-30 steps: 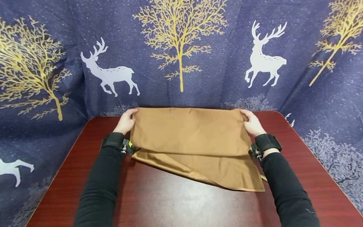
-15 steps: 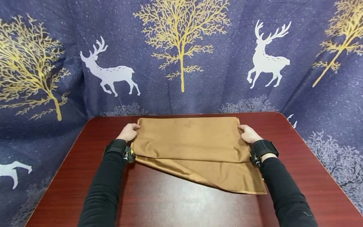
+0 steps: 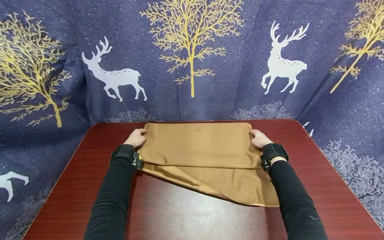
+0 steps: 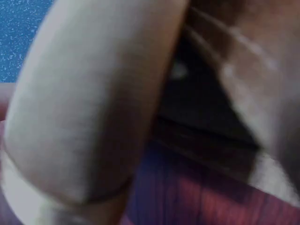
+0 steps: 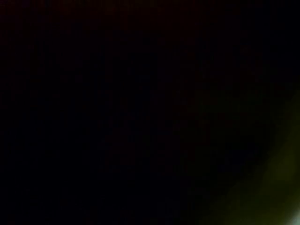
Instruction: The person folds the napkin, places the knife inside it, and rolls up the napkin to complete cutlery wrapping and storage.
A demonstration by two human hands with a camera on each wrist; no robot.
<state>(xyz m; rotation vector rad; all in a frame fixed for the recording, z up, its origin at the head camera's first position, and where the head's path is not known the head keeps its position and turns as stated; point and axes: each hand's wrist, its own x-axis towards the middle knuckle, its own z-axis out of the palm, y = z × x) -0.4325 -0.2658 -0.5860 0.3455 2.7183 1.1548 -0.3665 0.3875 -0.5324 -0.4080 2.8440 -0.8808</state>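
A golden-brown satin cloth [image 3: 195, 143] lies folded over itself near the far edge of the table. Its upper layer forms a wide band, and the lower layer shows below it with a slanting, turned-over front edge. My left hand [image 3: 136, 137] pinches the cloth's left side just below the far left corner. On the opposite side, my right hand [image 3: 260, 138] pinches the right edge at about the same height. In the left wrist view, a blurred cloth edge with pale stitch lines [image 4: 243, 47] shows close up at the right. The right wrist view is almost wholly dark.
The dark red wooden table [image 3: 192, 220] has rounded far corners and a glossy patch in front of the cloth. Behind it hangs a blue backdrop [image 3: 216, 103] with white deer and yellow trees. Black wrist straps [image 3: 275, 151] with small cameras sit on both wrists.
Both hands have come down and toward me, lowering the cloth's raised far edge onto the table. Over the last half second, the cloth and hands have shifted only slightly.
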